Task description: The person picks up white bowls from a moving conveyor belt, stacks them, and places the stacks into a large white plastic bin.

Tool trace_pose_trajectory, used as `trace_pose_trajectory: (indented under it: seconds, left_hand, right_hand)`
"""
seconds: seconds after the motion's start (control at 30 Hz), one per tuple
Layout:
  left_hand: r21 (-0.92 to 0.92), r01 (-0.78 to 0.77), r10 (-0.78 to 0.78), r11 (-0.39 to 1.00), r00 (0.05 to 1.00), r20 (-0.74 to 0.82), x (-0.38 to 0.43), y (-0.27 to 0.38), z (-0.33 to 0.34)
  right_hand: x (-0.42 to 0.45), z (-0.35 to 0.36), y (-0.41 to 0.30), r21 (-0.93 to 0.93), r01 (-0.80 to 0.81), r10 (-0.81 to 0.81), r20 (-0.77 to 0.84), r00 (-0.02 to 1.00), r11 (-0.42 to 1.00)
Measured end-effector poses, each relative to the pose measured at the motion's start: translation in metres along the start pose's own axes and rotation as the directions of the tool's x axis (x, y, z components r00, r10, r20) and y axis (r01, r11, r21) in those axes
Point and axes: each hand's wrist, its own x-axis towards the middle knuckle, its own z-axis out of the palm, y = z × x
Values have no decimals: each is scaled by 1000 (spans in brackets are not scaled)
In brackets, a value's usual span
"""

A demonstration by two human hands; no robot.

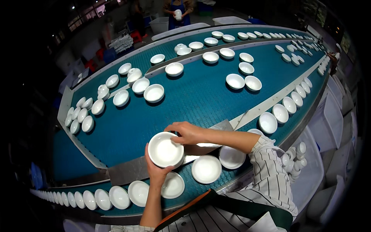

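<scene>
Both hands hold a white bowl (165,150) over the near edge of the teal conveyor belt (185,110), and I look down into it. My left hand (156,171) cups its left and near side, with the thumb along the near wall. On the far right rim, my right hand (187,132) pinches with the thumb inside and the fingers beyond. A second edge shows below the rim; whether another bowl is nested underneath, I cannot tell. Just under my hands, a row of white bowls, including one bowl (206,169), stands on the narrow near belt (188,200).
Many white bowls (154,93) are scattered over the wide belt. A metal plate (127,171) and a pale divider rail (261,108) separate the belts. Stacked bowls (295,159) lie in a white tub (310,171) at right. Across the line, a person (177,17) holds bowls.
</scene>
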Motion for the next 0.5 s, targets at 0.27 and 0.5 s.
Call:
trace_pose_trajectory:
  seconds: [0.27,0.5]
  left_hand:
    - [53,28,-26,998,999,-26,-3,4,40]
    - [76,3,0,997,999,-40,-3,12,79]
  right_hand:
    - [-78,-81,184,981,-133,872,-63,485,144]
    - [-122,-137,290,933,85,932,-355,76,349]
